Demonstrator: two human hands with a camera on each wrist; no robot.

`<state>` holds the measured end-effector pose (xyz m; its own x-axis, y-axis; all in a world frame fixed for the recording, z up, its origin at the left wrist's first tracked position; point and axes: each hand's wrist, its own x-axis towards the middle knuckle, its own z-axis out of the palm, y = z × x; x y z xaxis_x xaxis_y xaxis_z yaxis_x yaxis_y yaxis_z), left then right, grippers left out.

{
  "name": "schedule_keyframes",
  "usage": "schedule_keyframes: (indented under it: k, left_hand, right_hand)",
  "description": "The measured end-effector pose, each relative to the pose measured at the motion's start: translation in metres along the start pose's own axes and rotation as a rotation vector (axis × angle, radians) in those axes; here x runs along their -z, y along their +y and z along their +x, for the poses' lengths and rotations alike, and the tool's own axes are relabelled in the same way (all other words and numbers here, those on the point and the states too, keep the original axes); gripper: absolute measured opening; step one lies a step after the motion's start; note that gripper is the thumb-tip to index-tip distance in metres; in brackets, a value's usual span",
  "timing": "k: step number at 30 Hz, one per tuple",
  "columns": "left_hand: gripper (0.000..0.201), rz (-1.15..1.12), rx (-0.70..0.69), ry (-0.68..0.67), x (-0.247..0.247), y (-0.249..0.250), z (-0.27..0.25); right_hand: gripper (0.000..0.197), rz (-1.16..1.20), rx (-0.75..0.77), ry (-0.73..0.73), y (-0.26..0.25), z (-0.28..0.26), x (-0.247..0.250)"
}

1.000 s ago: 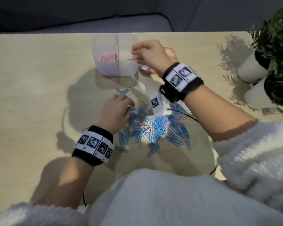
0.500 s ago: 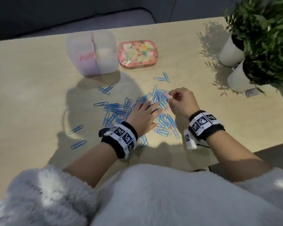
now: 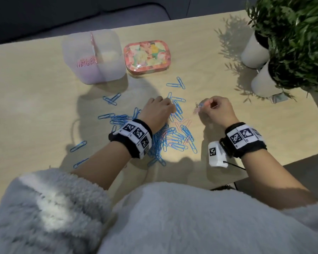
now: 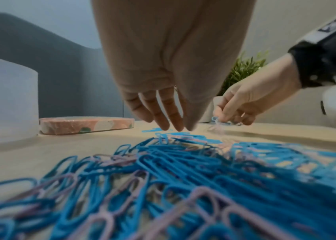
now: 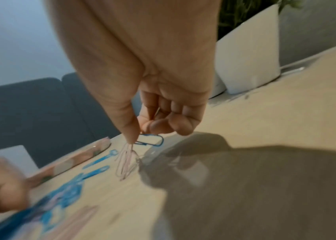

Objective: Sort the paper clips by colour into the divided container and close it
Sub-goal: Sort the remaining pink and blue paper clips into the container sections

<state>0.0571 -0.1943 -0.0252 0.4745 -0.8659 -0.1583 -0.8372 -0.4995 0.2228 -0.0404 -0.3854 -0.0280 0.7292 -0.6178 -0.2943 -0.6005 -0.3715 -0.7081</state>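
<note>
The translucent divided container [image 3: 106, 70] stands open at the back, with pink clips [image 3: 85, 62] in its left compartment; the right one looks bare. Its floral lid [image 3: 147, 55] lies flat beside it. A pile of blue and pink paper clips [image 3: 173, 138] spreads across the table's middle. My left hand [image 3: 170, 105] reaches over the pile's far side, fingers [image 4: 163, 116] straight, tips at the clips. My right hand [image 3: 207, 105] is just right of the pile, a little above the table. It pinches a small bunch of pink clips [image 5: 125, 160], with one blue clip [image 5: 150, 139] at the fingertips.
Two white plant pots [image 3: 253, 52] [image 3: 262, 83] with leafy plants stand at the back right. Stray blue clips lie left of the pile [image 3: 78, 146] and toward the container [image 3: 111, 99]. The table's near right edge [image 3: 301, 160] lies close to my right wrist.
My right hand came back from over the container to the pile, then lifted off to the right with pink clips pinched. My left hand slid forward over the pile.
</note>
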Motion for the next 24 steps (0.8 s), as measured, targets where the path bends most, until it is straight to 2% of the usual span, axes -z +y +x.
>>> schedule_keyframes:
  k: [3,5,8,10,12,14,17,18,21,22,24]
  left_hand:
    - [0.024,0.029,-0.067,-0.042,-0.002,-0.001,0.003]
    - [0.022,0.051,-0.058,-0.045,-0.002,-0.002,0.0]
    - [0.023,0.052,0.01,-0.059,0.001,-0.009,-0.006]
    - [0.024,0.003,0.06,-0.04,0.005,-0.011,-0.008]
    - [0.026,-0.113,0.102,0.039,0.009,-0.008,-0.006]
    - [0.037,-0.295,0.095,0.095,0.013,0.0,0.001]
    - [0.055,-0.622,0.029,0.052,0.015,0.014,0.01]
    - [0.052,-0.734,0.026,0.043,0.015,0.016,0.011]
    - [0.02,-0.936,0.074,0.056,0.015,0.016,0.004]
    - [0.014,-0.948,0.089,0.071,0.014,0.014,0.0]
    - [0.016,-0.957,0.108,0.081,0.013,0.01,-0.009]
  right_hand:
    - [0.013,-0.095,0.002,-0.027,-0.002,0.001,0.011]
    - [0.01,-0.112,-0.007,-0.056,-0.003,0.004,0.012]
    - [0.021,0.059,-0.054,-0.095,-0.002,0.009,0.01]
    - [0.017,0.227,-0.103,-0.147,-0.005,0.004,0.009]
    - [0.016,0.378,-0.129,-0.223,-0.011,-0.003,0.008]
    - [0.022,0.419,-0.08,-0.306,-0.019,-0.009,0.007]
    - [0.024,0.401,0.025,-0.391,-0.033,-0.014,0.004]
    - [0.024,0.41,0.049,-0.407,-0.037,-0.015,0.003]
    - [0.023,0.401,0.12,-0.432,-0.046,-0.019,0.001]
    - [0.022,0.382,0.145,-0.427,-0.048,-0.02,-0.001]
    - [0.018,0.344,0.181,-0.398,-0.05,-0.023,-0.004]
